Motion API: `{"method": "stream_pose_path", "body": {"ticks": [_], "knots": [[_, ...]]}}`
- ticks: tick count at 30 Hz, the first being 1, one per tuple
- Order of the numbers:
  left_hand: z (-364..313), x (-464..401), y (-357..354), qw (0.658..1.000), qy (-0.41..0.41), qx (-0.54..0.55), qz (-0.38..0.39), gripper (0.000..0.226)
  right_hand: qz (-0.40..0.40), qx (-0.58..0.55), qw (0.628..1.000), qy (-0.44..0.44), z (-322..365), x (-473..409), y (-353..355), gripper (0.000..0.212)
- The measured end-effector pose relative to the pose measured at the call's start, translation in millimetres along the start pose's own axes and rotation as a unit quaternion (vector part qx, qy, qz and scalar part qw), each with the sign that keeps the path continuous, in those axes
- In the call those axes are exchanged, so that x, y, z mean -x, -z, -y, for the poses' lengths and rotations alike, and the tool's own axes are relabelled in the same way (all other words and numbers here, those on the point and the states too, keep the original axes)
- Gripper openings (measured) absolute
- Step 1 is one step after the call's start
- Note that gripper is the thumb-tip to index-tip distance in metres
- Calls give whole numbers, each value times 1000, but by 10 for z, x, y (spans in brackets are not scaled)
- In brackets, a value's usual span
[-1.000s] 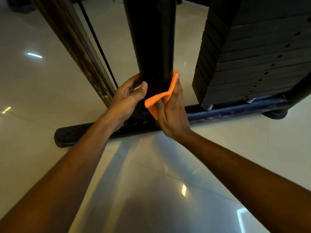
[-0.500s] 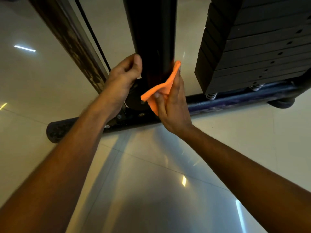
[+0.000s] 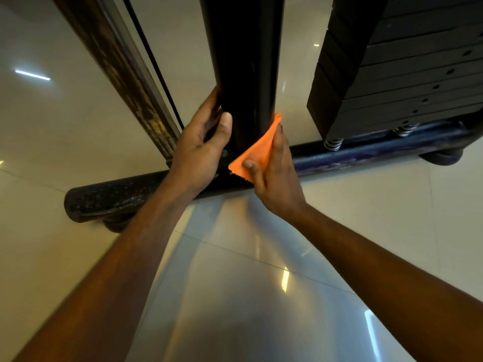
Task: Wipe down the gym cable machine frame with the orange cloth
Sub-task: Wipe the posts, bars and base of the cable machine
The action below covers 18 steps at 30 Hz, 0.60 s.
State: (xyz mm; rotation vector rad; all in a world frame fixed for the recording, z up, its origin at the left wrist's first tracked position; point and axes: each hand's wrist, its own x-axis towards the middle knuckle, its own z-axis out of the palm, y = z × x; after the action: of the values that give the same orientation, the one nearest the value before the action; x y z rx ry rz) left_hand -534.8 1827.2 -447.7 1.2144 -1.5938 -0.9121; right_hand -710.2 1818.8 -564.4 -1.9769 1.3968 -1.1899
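I see two bare forearms reaching in from the bottom corners, no sleeves, watch, bands or gloves on them, each ending in an uncovered hand, the left hand (image 3: 201, 142) and the right hand (image 3: 274, 176), both with short, plain nails and no rings.

A glossy pale tiled floor (image 3: 261, 296) mirrors ceiling lights, with a worn dark wooden post (image 3: 125, 74) at left.
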Motion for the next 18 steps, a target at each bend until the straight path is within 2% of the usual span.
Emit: {"method": "stream_pose_path", "body": {"ticks": [2, 5, 7, 11, 13, 16, 18], "knots": [[-3, -12, 7, 1000, -6, -9, -1, 56, 2, 2, 1000, 2, -36, 4, 13, 89], [26, -11, 9, 999, -19, -29, 6, 59, -45, -58, 997, -36, 95, -41, -63, 81], [99, 15, 8, 998, -23, -59, 10, 62, -51, -43, 997, -38, 90, -39, -108, 86], [261, 112, 3, 986, -38, -162, 4, 66, 46, 73, 996, 29, -318, 91, -19, 103], [298, 144, -1, 977, -33, -210, 0, 69, 69, 113, 990, 49, -529, 113, 39, 100], [326, 164, -24, 968, -52, -247, 3, 73, 18, 72, 997, 23, -515, 142, -36, 89], [370, 157, -40, 961, -71, -267, -4, 75, -43, 36, 997, -46, -274, 147, -232, 91]]}}
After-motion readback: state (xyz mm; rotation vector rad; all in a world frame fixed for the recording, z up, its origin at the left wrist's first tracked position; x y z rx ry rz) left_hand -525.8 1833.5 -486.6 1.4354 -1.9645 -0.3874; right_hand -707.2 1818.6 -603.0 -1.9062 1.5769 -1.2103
